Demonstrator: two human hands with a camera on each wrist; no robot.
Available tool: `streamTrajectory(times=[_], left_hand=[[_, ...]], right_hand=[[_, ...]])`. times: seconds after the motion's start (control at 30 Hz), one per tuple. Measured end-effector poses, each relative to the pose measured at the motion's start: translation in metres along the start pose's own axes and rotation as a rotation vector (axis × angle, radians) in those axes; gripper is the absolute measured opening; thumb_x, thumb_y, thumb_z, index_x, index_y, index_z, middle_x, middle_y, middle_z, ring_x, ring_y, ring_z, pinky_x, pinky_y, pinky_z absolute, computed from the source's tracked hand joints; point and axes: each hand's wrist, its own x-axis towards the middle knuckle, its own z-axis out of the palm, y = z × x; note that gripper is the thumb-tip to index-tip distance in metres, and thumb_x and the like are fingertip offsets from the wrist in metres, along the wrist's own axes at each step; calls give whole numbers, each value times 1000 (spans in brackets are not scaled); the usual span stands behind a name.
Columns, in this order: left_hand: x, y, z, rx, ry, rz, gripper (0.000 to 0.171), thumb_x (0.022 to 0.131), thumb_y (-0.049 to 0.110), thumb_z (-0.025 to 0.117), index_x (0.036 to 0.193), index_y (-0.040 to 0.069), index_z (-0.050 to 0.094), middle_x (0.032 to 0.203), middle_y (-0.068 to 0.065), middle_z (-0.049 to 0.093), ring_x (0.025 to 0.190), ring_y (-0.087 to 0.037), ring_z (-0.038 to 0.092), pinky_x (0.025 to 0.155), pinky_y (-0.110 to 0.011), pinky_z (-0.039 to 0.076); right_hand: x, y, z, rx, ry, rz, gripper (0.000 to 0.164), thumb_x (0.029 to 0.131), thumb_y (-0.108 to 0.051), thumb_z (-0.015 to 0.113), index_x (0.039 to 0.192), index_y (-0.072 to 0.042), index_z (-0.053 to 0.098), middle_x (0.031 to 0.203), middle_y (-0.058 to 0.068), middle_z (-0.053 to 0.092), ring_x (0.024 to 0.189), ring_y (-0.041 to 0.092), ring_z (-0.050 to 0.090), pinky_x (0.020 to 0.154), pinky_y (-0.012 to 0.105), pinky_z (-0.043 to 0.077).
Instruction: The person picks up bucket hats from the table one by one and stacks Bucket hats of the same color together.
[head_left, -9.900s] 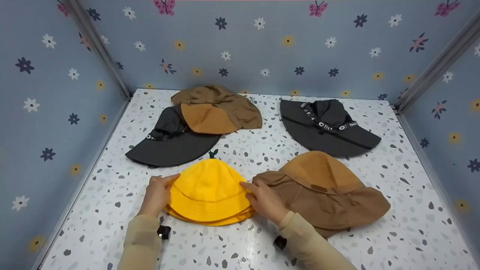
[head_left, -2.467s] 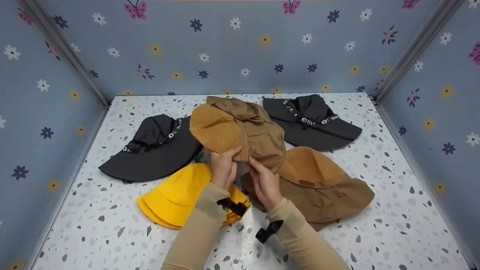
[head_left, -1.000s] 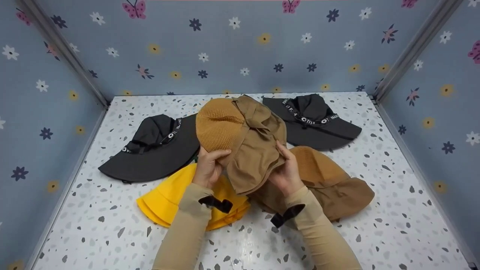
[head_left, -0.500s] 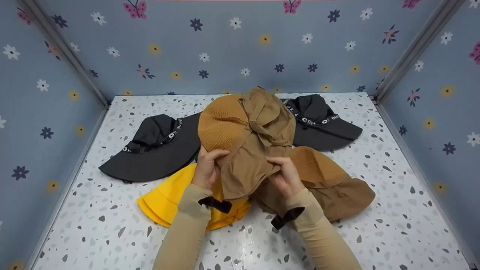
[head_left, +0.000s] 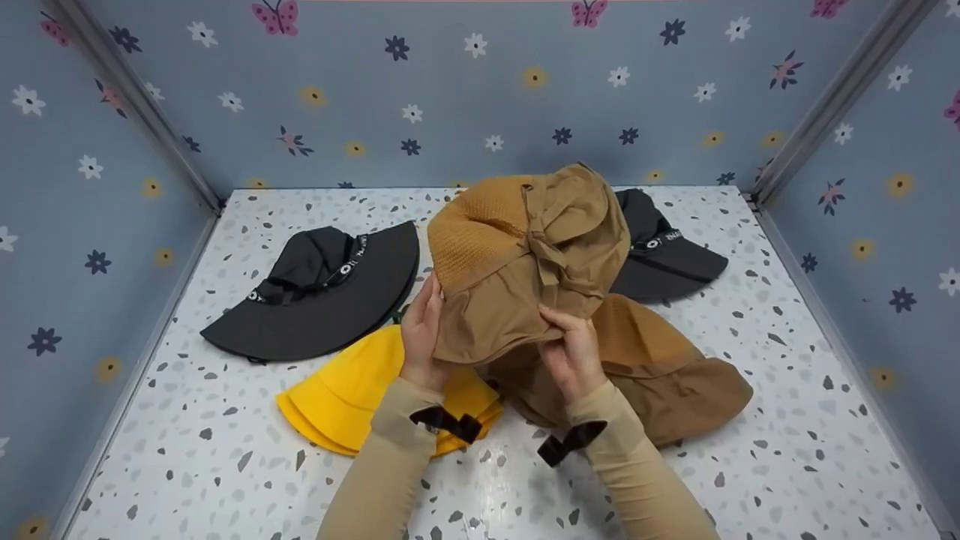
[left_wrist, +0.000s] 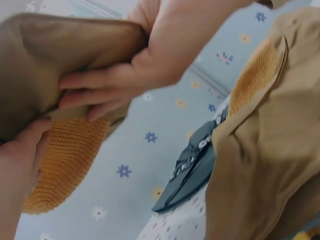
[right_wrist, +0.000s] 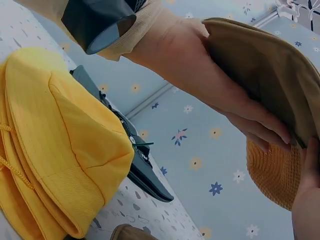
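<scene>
Both hands hold up a brown bucket hat (head_left: 487, 315) with a tan knitted crown and a fabric bow. My left hand (head_left: 421, 330) grips its left edge, fingers reaching underneath. At the front edge, my right hand (head_left: 574, 349) pinches the brim, thumb on top and fingers below. In the left wrist view, fingers of the right hand (left_wrist: 115, 80) lie against the hat's underside. A yellow bucket hat (head_left: 345, 390), seemingly stacked on another, sits below the left forearm. A similar brown hat (head_left: 675, 394) lies by the right hand.
A black wide-brimmed hat (head_left: 322, 307) lies at the left. Another black hat (head_left: 667, 262) at the back right is partly hidden by the held hat. Flower-patterned walls (head_left: 450, 90) enclose the speckled white table (head_left: 795, 450) at the back and sides.
The brown hat, earlier lying over the left black hat, was picked up and turned. In the last second it moved up and right, and the left thumb left its upper side.
</scene>
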Motion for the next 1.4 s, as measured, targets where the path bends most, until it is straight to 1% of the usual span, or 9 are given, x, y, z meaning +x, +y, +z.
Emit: streamTrajectory(times=[0.1,0.23,0.33,0.53,0.63,0.8,1.07,1.23,1.4], left_hand=[[-4,0,9,-311,-41,-117,56,109,37,16,161,24,1,168,0,5,145,-19,25,113,-32,35],[-8,-3,17,-395,12,-150,61,106,49,18,161,25,3,168,-1,8,151,-24,16,121,-45,22],[-9,-8,17,-436,16,-143,69,103,57,29,161,25,9,167,-3,12,153,-27,14,124,-50,15],[-13,-18,19,-454,-61,-86,102,82,62,69,159,22,16,162,-5,21,148,-24,23,120,-44,25],[-15,-23,24,-415,-28,-60,86,86,44,73,152,17,24,151,-4,35,139,-20,35,118,-41,26],[-13,-28,33,-349,85,-72,48,102,15,52,145,10,32,142,-3,43,132,-18,43,119,-38,27],[-9,-27,35,-413,175,-75,49,108,18,35,154,14,21,156,-6,29,147,-22,28,124,-39,21],[-10,-20,32,-457,190,-85,46,107,17,37,152,16,27,149,-3,36,141,-20,34,122,-37,24],[-11,-14,28,-490,165,-108,43,106,16,41,148,16,32,144,-1,41,133,-18,44,112,-34,38]], right_hand=[[-2,1,0,47,41,-31,38,93,20,41,126,5,54,101,11,64,84,18,66,72,28,57],[-3,4,0,82,60,-75,71,92,22,39,154,-7,23,130,11,50,102,17,64,80,29,58],[-2,5,3,98,69,-120,73,92,23,38,154,-12,21,139,9,41,114,18,57,84,28,58],[-2,12,10,115,93,-208,69,93,22,38,152,-10,25,142,11,41,127,25,46,86,30,57],[-4,18,13,103,88,-248,68,93,22,39,152,-8,26,144,13,41,127,25,47,90,31,56],[-7,24,15,90,76,-272,63,93,21,39,150,-5,29,143,14,44,122,20,54,94,31,55],[-10,24,14,70,35,-257,66,91,22,41,149,-9,32,140,11,47,118,17,58,98,31,53],[-10,20,12,65,-12,-242,68,87,24,43,144,-12,36,137,7,50,119,18,57,101,32,50],[-10,15,10,77,-36,-216,60,88,21,44,138,-13,40,131,6,55,116,19,59,99,33,51]])
